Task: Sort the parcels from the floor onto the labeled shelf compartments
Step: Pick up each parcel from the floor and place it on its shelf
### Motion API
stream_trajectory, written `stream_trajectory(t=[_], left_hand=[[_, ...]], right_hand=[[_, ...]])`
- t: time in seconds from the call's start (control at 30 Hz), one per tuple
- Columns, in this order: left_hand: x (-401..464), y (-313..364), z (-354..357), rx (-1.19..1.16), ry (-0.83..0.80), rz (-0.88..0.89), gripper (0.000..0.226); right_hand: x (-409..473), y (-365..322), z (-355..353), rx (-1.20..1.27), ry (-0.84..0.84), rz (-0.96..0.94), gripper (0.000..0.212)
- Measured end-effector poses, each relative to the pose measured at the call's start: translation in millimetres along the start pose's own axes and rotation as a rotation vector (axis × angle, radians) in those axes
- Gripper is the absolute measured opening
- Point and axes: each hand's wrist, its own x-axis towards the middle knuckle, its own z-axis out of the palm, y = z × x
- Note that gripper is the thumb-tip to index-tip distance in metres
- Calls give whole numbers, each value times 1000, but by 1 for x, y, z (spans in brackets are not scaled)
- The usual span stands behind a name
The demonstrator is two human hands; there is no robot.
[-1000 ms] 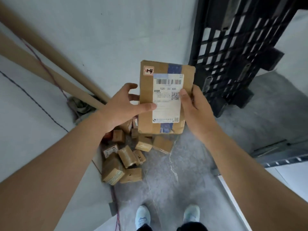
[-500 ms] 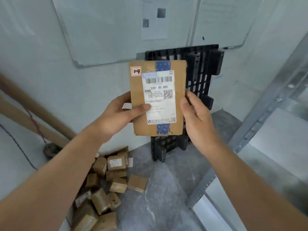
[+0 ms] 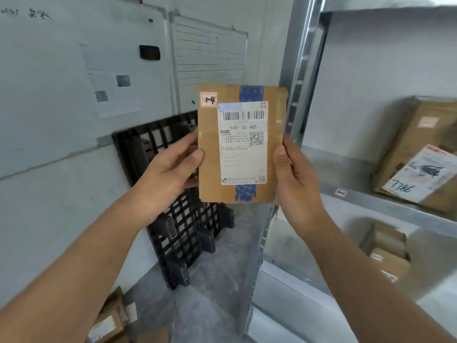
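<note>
A flat cardboard parcel (image 3: 243,144) with a white shipping label and a small sticker marked "14" is held upright in the air, in front of a black plastic pallet (image 3: 173,214) leaning on the wall. The left hand (image 3: 168,174) grips its left edge, the right hand (image 3: 295,184) its right edge. A metal shelf (image 3: 385,206) holding other parcels stands just to the right.

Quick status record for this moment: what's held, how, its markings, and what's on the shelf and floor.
held item: flat cardboard parcel, upright, label facing the camera
grip: left hand on its left edge, right hand on its right edge
markings: handwritten sticker reading 1-4; shipping label printed 530-D5 A85
shelf: metal shelf to the right, small tag on its edge, unreadable
already shelved: parcel marked 7786; boxes one level below
floor: parcels at lower left
behind: black pallet leaning on the wall
</note>
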Motion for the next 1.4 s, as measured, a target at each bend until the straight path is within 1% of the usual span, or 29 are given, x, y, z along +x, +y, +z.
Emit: stream_trajectory(t=[0.07,0.13,0.27,0.4,0.47,0.53,0.67,0.73,0.83,0.9,1.03,1.17,1.4], left_hand=[[14,5,14,-8,-76,38,47],[25,9,29,-43,-142,63,47],[39,22,70,-103,-274,106,47],[37,39,121,-169,-408,151,51],[31,48,149,-195,-470,162,58],[23,59,178,-231,-527,167,58],[-2,85,242,-275,-644,219,43],[-19,102,275,-310,-696,208,41],[-51,132,329,-348,-785,186,40],[-66,146,353,-377,-820,177,41],[-111,184,418,-406,-896,200,51],[-150,208,484,-450,-970,209,46],[-194,244,597,-501,-1123,227,49]], right_hand=[[-2,-11,-14,-23,67,-6,32],[-6,-21,-30,-96,144,-16,33],[-27,-38,-72,-253,273,7,40],[-58,-59,-118,-369,410,18,40],[-76,-69,-144,-417,476,35,44],[-97,-82,-172,-467,530,37,47],[-143,-115,-223,-533,611,31,44],[-167,-133,-251,-569,643,51,46],[-206,-162,-297,-628,713,99,49],[-224,-178,-318,-659,733,101,46],[-277,-220,-372,-691,786,108,43],[-324,-252,-421,-759,841,134,43],[-384,-276,-514,-782,1003,188,46]])
